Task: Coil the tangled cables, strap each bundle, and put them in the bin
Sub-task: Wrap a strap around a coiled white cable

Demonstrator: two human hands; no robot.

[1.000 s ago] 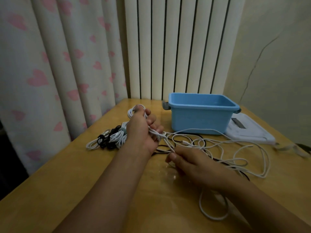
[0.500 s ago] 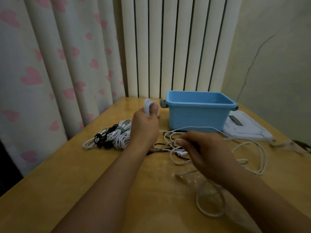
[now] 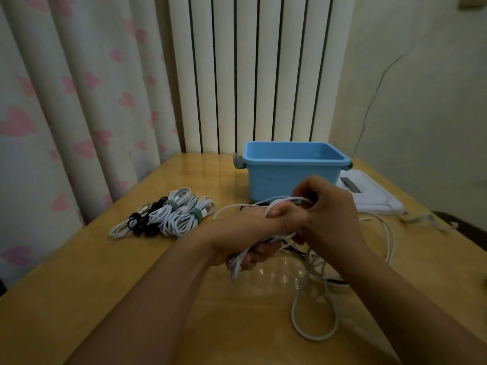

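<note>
On the wooden surface [image 3: 131,299], strapped bundles [image 3: 171,217] lie left of the blue bin [image 3: 290,177]. Before it, the left hand [image 3: 253,233] grips a half-wound white cable [image 3: 313,322]; the right hand [image 3: 329,214] pinches a loop onto it. Coiling continues; strapping likely follows.

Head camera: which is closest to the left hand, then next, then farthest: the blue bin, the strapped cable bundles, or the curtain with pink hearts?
1. Strapped cable bundles, just left of the left hand.
2. Blue bin, behind it to the right.
3. Curtain, off the table's left edge.
</note>
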